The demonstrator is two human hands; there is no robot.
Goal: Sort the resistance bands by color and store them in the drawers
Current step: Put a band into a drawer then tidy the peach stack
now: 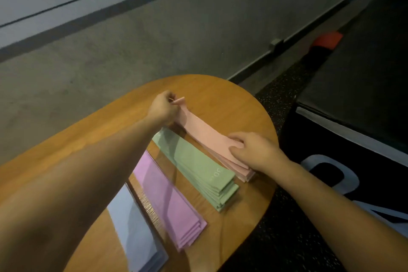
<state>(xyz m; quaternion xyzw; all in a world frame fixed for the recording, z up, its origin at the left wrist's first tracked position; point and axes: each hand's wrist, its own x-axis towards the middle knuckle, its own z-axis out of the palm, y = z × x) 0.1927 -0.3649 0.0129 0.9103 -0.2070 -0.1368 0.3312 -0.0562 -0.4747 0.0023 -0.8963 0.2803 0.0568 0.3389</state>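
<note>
On the rounded wooden table (pixel 231 99) lie four stacks of flat, long resistance bands, side by side and sorted by colour. Farthest from the person is the stack of pale pink rubber bands (pixel 212 137). Just beside it is the stack of sage green bands (pixel 198 165), with small white printing on its top band that is too blurred to read. Next comes the stack of lilac purple bands (pixel 167 199), and nearest is the stack of light grey-blue bands (pixel 134 232), partly covered by the left forearm. Each stack has several layers, and the edges are a little stepped at the near ends.

The left hand (pixel 163 108) is at the far end of the pink stack, with its fingers curled, and it pinches the end of the top pink band, which is lifted a little from the table there. The right hand (pixel 254 150) rests on the near part of the same pink stack; its fingers are bent and spread on the top band, and it seems to press it down rather than grip it.
</note>
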